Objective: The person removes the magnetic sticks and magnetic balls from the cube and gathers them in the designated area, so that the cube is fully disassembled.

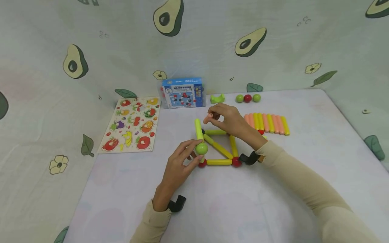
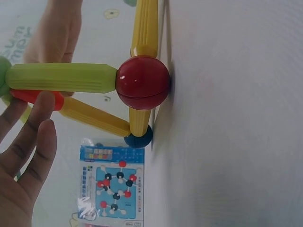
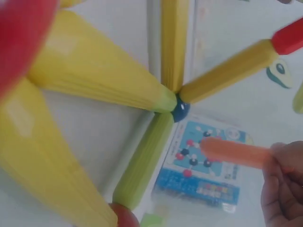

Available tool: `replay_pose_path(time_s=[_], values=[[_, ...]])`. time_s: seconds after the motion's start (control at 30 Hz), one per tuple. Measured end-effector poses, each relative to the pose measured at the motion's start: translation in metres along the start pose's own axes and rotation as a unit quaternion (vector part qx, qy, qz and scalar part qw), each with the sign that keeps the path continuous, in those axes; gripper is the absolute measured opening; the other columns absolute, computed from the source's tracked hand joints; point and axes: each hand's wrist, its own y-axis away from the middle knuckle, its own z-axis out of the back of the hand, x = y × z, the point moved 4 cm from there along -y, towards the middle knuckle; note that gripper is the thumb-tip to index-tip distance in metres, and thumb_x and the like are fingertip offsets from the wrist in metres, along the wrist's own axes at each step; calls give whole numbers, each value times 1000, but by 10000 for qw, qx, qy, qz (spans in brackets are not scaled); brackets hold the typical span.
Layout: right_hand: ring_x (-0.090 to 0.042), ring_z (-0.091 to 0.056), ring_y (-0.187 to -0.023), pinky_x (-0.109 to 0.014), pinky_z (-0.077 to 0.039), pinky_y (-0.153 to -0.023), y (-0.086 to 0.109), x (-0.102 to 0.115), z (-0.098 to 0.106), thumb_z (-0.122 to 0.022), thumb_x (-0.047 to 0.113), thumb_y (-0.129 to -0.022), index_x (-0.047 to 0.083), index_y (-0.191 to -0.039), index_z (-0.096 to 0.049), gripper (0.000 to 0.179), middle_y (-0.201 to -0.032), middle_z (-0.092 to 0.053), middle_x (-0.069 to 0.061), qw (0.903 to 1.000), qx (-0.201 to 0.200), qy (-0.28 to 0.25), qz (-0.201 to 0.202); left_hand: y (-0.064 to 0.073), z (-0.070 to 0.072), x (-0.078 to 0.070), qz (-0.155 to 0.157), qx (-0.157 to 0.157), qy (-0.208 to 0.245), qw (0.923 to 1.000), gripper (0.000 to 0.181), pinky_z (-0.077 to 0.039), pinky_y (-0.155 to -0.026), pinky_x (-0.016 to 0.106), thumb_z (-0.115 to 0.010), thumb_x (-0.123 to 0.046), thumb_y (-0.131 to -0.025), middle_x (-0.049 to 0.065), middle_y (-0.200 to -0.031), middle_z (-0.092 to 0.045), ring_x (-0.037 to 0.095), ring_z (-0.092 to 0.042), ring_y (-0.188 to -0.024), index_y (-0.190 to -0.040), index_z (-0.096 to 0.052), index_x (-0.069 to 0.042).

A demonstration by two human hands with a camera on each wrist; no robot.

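Observation:
A frame of magnetic building rods and balls lies on the table, with yellow rods [image 1: 218, 162] joined at a red ball [image 1: 236, 162] and a dark blue ball [image 2: 138, 137]. A light green rod [image 2: 61, 77] stands up from another red ball [image 2: 143, 82]. At its top my left hand [image 1: 177, 165] grips a green ball [image 1: 201, 148] between fingers and thumb. Above the far side of the frame, my right hand [image 1: 231, 118] pinches a pink-orange rod [image 3: 236, 153] by one end; its other end is free. A sloping yellow rod [image 3: 232, 71] ends in a red piece [image 3: 289, 37].
Right of the frame lies a row of pink and yellow rods [image 1: 271, 124]. Behind are green and red balls [image 1: 247, 98], a green curved piece [image 1: 217, 98] and a blue boxed molecule set [image 1: 183, 92]. A fruit puzzle board [image 1: 130, 125] lies at the left.

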Motion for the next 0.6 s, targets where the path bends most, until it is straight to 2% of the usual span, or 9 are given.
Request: replay_pose_path(time_s=[0.27, 0.47, 0.6], values=[[-18, -62, -83, -37, -57, -74, 17, 0, 21, -78, 2, -85, 1, -112, -67, 29, -101, -66, -8, 9992, 21, 204, -344, -2, 1, -4, -82, 2, -125, 9999, 59, -55, -73, 25, -79, -12, -88, -4, -132, -55, 9, -58, -87, -142, -57, -23], [-18, -64, -84, -39, -57, -77, 39, -6, 39, -79, 0, -84, 3, -108, -69, 26, -105, -66, -7, 9977, -164, 312, -574, -1, 0, -4, -57, -21, -54, 10000, 59, -55, -72, 27, -79, -11, -87, -4, -132, -55, 9, -58, -87, -141, -58, -23], [-17, -65, -85, -36, -57, -78, 53, -12, 50, -79, -2, -83, 2, -106, -68, 26, -104, -65, -6, 9961, -222, 383, -759, 0, 0, -2, -135, -93, 25, 9999, 59, -55, -70, 28, -79, -9, -86, -1, -131, -56, 12, -59, -85, -141, -59, -20]])
